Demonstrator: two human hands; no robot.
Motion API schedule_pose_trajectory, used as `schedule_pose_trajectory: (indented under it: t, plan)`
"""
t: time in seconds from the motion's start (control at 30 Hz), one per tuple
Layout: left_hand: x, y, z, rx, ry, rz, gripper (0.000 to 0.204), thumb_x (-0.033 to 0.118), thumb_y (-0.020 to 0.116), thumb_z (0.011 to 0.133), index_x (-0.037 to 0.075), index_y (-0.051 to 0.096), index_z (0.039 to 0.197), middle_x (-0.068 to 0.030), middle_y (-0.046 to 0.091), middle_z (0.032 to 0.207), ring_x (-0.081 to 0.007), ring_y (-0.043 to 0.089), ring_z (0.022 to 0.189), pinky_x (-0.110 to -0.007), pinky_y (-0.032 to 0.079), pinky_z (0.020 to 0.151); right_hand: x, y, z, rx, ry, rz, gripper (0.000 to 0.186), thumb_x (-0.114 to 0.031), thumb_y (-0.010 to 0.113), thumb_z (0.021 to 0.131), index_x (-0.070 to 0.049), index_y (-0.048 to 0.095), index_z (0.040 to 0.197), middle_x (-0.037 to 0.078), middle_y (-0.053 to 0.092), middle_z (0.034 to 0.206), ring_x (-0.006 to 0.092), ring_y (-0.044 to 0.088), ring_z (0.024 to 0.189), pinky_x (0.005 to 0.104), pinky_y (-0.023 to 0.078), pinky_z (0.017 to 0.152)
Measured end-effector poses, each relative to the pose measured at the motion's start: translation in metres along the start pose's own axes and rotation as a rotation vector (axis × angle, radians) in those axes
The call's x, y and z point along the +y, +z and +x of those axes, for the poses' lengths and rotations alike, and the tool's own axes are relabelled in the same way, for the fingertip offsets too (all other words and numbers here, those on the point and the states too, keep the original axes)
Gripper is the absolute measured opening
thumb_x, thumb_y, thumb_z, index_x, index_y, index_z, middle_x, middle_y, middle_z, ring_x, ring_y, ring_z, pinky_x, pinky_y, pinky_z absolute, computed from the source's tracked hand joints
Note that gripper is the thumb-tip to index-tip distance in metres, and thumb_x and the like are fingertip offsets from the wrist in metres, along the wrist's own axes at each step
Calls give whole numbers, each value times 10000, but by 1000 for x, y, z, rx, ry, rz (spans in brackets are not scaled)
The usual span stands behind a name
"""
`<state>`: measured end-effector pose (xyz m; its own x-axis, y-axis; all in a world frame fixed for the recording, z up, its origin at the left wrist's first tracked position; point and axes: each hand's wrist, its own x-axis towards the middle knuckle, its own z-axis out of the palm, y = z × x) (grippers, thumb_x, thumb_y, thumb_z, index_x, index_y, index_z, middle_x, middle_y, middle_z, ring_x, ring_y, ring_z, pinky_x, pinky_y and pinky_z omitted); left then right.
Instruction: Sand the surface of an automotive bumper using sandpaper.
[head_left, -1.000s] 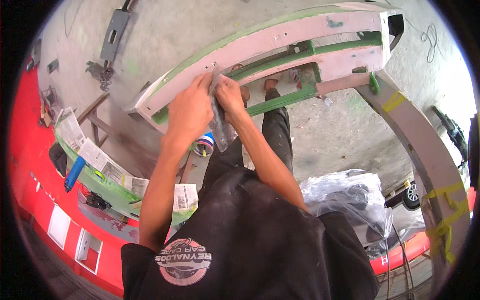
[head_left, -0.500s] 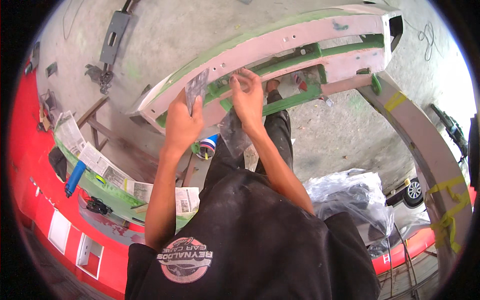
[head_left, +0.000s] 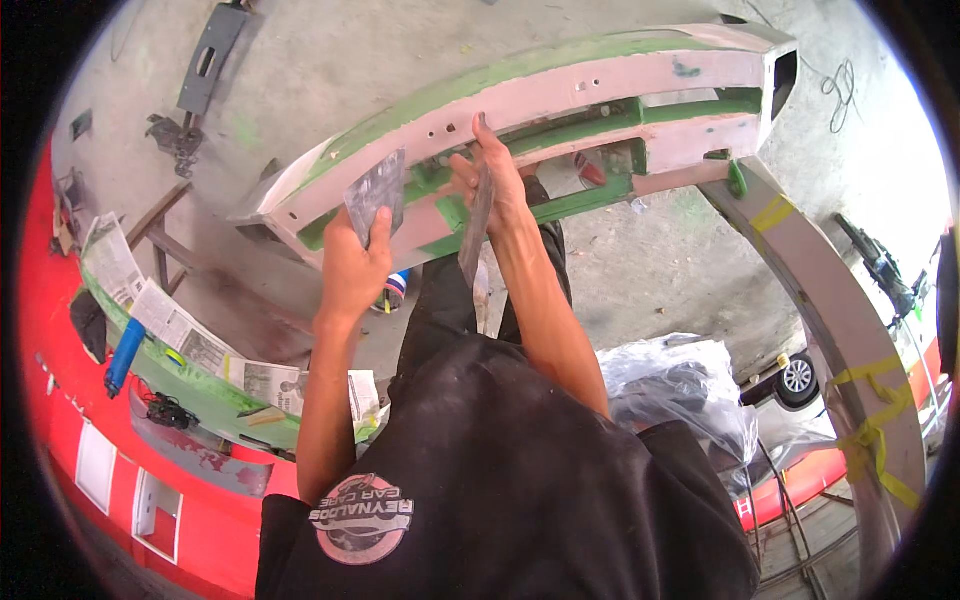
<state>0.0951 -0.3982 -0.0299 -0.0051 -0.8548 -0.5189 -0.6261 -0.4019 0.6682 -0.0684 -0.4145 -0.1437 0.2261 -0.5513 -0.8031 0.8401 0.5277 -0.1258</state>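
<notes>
L hand (head_left: pixel 352 268) w/ sandpaper (head_left: pixel 376 192), R hand (head_left: pixel 496 180) on bumper (head_left: pixel 560 90).

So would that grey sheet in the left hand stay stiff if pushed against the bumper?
Probably not: the grey sheet looks thin and slightly curled above the left hand, so likely floppy and light. Its rough-looking face should grip the bumper rather than slide.

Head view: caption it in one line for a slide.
Left hand holds a grey sanding sheet and right hand a thin strip against a primed pink-and-green car bumper.
</notes>
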Motion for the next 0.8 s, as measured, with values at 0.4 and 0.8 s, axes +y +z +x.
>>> schedule_pose_trajectory:
  t: [0.4, 0.8]
  plan:
    - [1, 2, -1, 13, -17, -8, 248, 154, 538, 934, -73, 607, 1005, -202, 657, 866, -293, 620, 772, -378, 472, 749, 10, 4, 9, 12, -74, 75, 363, -425, 631, 903, -127, 442, 986, -11, 475, 819, 81, 346, 462, 237, 253, 383]
    - [10, 8, -11, 45, 37, 4, 249, 168, 543, 939, -67, 609, 989, -166, 648, 810, -212, 577, 721, -360, 469, 719, 12, 10, 13, 41, -127, 73, 397, -403, 631, 910, -127, 431, 1114, -24, 479, 796, 59, 361, 472, 222, 259, 387]
